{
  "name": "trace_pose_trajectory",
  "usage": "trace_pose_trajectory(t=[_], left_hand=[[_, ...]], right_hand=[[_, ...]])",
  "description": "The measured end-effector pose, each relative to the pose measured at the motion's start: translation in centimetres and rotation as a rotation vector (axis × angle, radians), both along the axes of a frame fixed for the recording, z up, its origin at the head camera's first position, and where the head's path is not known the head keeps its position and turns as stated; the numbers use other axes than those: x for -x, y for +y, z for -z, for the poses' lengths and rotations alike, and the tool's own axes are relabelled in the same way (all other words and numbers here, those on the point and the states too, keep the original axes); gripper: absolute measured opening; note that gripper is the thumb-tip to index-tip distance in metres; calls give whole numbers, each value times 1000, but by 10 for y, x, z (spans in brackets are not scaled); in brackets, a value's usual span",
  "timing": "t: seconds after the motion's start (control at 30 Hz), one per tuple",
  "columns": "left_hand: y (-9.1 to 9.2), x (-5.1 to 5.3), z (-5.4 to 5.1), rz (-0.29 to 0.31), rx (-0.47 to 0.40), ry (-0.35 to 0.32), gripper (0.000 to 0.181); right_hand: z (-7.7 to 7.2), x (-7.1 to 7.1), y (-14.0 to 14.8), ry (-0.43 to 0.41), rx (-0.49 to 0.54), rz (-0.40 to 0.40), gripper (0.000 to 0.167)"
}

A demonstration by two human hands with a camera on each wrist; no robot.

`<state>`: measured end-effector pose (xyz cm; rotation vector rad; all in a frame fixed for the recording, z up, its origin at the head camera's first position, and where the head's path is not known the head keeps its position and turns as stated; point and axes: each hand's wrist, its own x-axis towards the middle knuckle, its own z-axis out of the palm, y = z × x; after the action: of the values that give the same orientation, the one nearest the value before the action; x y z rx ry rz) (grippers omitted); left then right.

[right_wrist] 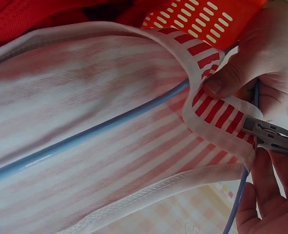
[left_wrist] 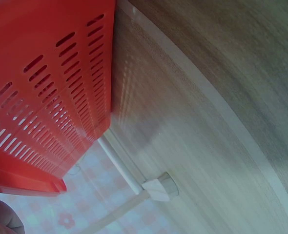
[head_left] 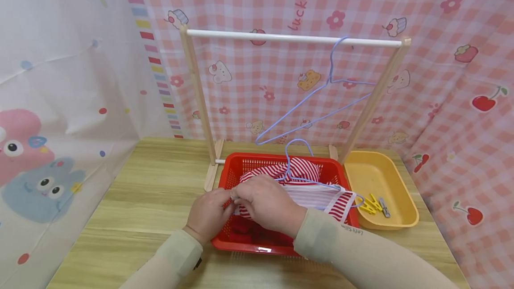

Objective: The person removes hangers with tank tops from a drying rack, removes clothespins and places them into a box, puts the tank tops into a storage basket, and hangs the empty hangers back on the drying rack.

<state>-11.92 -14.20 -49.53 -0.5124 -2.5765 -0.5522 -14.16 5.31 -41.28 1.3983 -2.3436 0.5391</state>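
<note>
A red-and-white striped garment with white trim [right_wrist: 134, 92] lies over a blue wire hanger [right_wrist: 95, 127]. My left hand [head_left: 210, 213] pinches the garment's narrow striped strap at the hanger's end, thumb on top in the right wrist view. My right hand [head_left: 267, 202] holds a grey clothespin [right_wrist: 270, 134], whose tip is at the strap's edge. Both hands are close together over the left side of a red basket [head_left: 277, 249]. Only a fingertip [left_wrist: 5, 214] of the left hand shows in the left wrist view. More striped cloth [head_left: 307, 168] lies in the basket.
Behind the basket stands a wooden rack with a white rod [head_left: 261, 35], where another blue hanger [head_left: 295, 107] hangs. A yellow tray [head_left: 381, 168] at right holds yellow clothespins [head_left: 371, 204] and a grey clothespin [head_left: 384, 207]. Dark red cloth [head_left: 242, 231] lies in the basket.
</note>
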Motion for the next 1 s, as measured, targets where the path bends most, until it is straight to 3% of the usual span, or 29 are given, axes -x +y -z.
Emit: trace_pose_trajectory(t=[0.77, 1.0], left_hand=[[0, 0, 0, -7, -14, -9, 16], [-1, 0, 2, 5, -19, 17, 17]], right_hand=[[-4, -4, 3, -4, 26, -23, 11], [-5, -5, 5, 9, 40, -28, 12]])
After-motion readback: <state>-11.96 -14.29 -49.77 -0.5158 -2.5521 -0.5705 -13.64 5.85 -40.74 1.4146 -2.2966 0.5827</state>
